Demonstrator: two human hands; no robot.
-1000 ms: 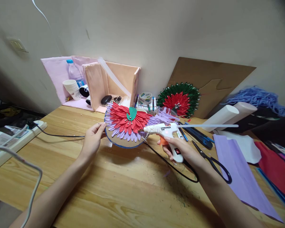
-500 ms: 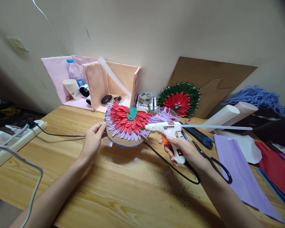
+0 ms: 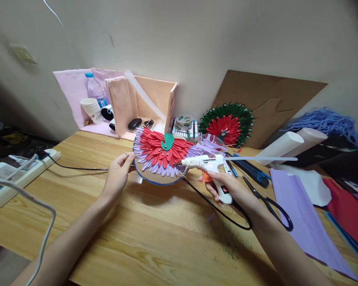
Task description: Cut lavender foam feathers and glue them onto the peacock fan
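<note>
My left hand (image 3: pixel 119 169) pinches the left edge of a round cardboard disc (image 3: pixel 149 176) with a blue rim, holding it tilted above the table. Red and purple paper petals (image 3: pixel 158 147) cover much of the disc, around a green piece (image 3: pixel 167 141) with small pearl-like beads. In my right hand (image 3: pixel 223 184) is a white hot glue gun (image 3: pixel 207 162) with an orange trigger. Its nozzle points left, at the lower right petals; whether it touches them I cannot tell. A long glue stick (image 3: pixel 262 158) juts out of the gun's back.
Black scissors (image 3: pixel 268 204) and purple paper (image 3: pixel 304 214) lie to the right. Behind stand a green and red petal disc (image 3: pixel 226 125), a tape roll (image 3: pixel 184 122) and a peach box (image 3: pixel 150 95). A power strip (image 3: pixel 24 178) sits at left; the gun's black cord (image 3: pixel 209 202) crosses the table.
The glue gun's nozzle has shifted slightly left and down along the petals. The glue stick juts out less far behind the gun. My left hand keeps its hold on the disc.
</note>
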